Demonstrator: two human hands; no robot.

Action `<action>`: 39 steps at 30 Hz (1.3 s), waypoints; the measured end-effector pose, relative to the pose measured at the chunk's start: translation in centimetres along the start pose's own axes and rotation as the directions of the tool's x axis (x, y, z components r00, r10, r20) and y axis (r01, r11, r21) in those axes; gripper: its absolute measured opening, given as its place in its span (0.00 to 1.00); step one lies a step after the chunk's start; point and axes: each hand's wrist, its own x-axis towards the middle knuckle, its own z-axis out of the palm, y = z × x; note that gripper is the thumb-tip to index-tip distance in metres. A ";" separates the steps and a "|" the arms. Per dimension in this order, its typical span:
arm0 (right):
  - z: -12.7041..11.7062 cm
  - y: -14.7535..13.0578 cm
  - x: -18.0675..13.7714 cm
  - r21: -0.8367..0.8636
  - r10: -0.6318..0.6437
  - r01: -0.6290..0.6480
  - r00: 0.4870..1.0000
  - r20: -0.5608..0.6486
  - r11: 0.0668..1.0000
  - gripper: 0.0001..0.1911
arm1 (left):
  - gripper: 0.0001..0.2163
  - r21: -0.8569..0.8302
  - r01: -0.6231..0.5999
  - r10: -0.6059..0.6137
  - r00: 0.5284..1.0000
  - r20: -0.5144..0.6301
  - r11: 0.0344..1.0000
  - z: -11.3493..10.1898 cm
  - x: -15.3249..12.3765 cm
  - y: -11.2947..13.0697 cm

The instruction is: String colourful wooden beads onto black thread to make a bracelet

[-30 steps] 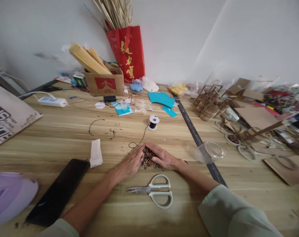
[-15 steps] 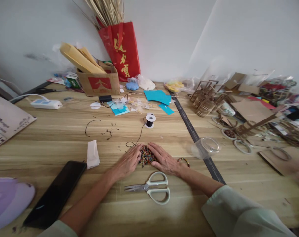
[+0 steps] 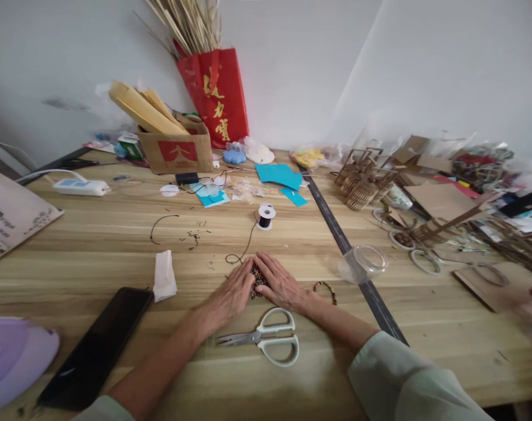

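Left hand (image 3: 229,295) and right hand (image 3: 280,285) lie palm-down on the wooden table (image 3: 94,245), fingers extended and clamped on nothing. They are cupped against either side of a small heap of mixed-colour beads (image 3: 257,279), with the fingertips nearly meeting at its far side (only a narrow strip of the heap shows between them). White-handled scissors (image 3: 266,339) lie just short of the wrists, a beaded bracelet (image 3: 325,287) rests just beside the right wrist, and a black cord (image 3: 247,244) runs from the fingertips back to an upright spool (image 3: 266,215).
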 end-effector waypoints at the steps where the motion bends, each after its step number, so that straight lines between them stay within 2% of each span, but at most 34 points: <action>1: 0.1 -0.1 0.1 -0.003 0.014 -0.014 1.000 -0.006 1.000 0.38 | 0.11 0.003 0.001 -0.001 1.000 -0.004 1.000 0.1 0.0 0.0; 6: 0.6 -0.6 0.5 -0.005 0.066 -0.066 0.997 -0.029 0.998 0.38 | 0.12 0.016 0.019 -0.020 1.000 0.012 1.000 -0.1 0.1 0.5; 15: 0.7 -0.6 0.5 0.026 0.053 -0.051 0.996 -0.076 0.998 0.37 | 0.15 -0.021 0.014 -0.014 1.000 -0.010 1.000 -0.4 0.3 0.7; 20: 0.1 -0.3 0.4 0.127 0.062 -0.049 0.993 -0.096 0.991 0.34 | 0.20 -0.164 0.108 -0.111 0.994 -0.008 0.981 -1.3 0.5 1.0; 24: -1.0 -0.7 0.2 0.214 0.033 0.000 0.988 -0.148 0.977 0.29 | 0.12 -0.302 0.234 -0.237 0.971 0.029 0.924 -2.2 0.4 1.1; 28: -2.8 -2.2 -0.4 0.217 -0.055 0.098 0.980 -0.194 0.971 0.23 | 0.11 -0.439 0.267 -0.289 0.957 0.018 0.858 -2.5 0.5 0.8; 30: -4.0 -3.4 -1.1 0.174 -0.098 0.118 0.988 -0.119 0.978 0.17 | 0.11 -0.498 0.274 -0.302 0.953 0.024 0.823 -2.6 0.6 0.4; 32: -5.2 -4.8 -2.2 0.119 -0.167 0.161 0.985 0.042 0.980 0.12 | 0.12 -0.568 0.276 -0.318 0.948 0.025 0.775 -2.6 0.7 0.0; 34: -6.0 -6.1 -3.3 0.068 -0.206 0.197 0.961 0.185 0.978 0.10 | 0.13 -0.669 0.260 -0.332 0.943 0.021 0.696 -2.5 0.9 -0.4; 36: -6.3 -7.1 -4.4 0.020 -0.205 0.206 0.946 0.250 0.978 0.10 | 0.13 -0.760 0.247 -0.355 0.935 0.024 0.601 -2.5 0.9 -0.7; 39: -5.9 -7.9 -5.7 -0.064 -0.131 0.154 0.952 0.275 0.986 0.14 | 0.12 -0.836 0.245 -0.398 0.917 0.035 0.491 -2.5 1.0 -1.0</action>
